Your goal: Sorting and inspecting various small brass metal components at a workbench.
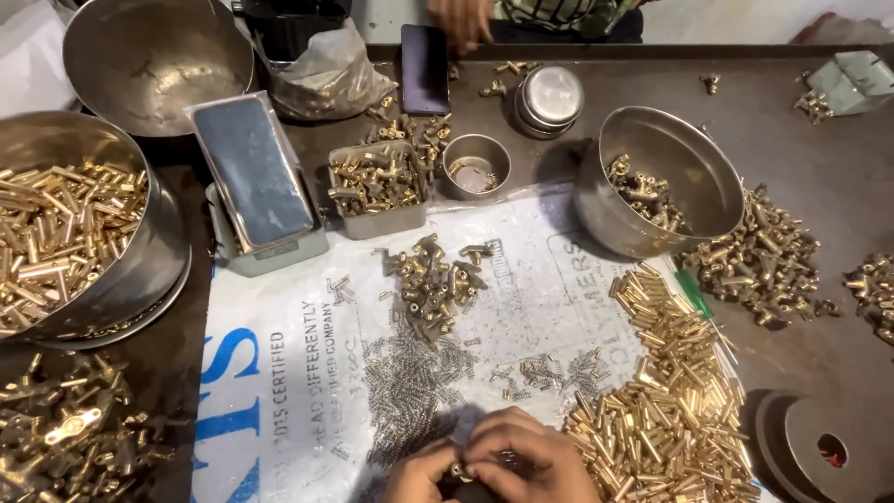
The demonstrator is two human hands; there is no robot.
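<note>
My left hand (416, 473) and my right hand (531, 458) meet at the bottom edge of the head view, fingertips pinched together on a small brass part (459, 470). They hover over a white printed sack (279, 391) spread on the table. Just above them lies a scatter of small steel springs (410, 387). A heap of brass tubes (666, 401) lies right beside my right hand. A pile of brass fittings (430, 279) sits further up the sack.
A steel bowl of brass tubes (65, 233) stands at left, an empty bowl (154, 56) behind it. A tilted bowl of fittings (666, 182) is at right. A small tray of fittings (377, 191), a tin (256, 177), a phone (425, 67) and another person's hand (461, 19) are at the back.
</note>
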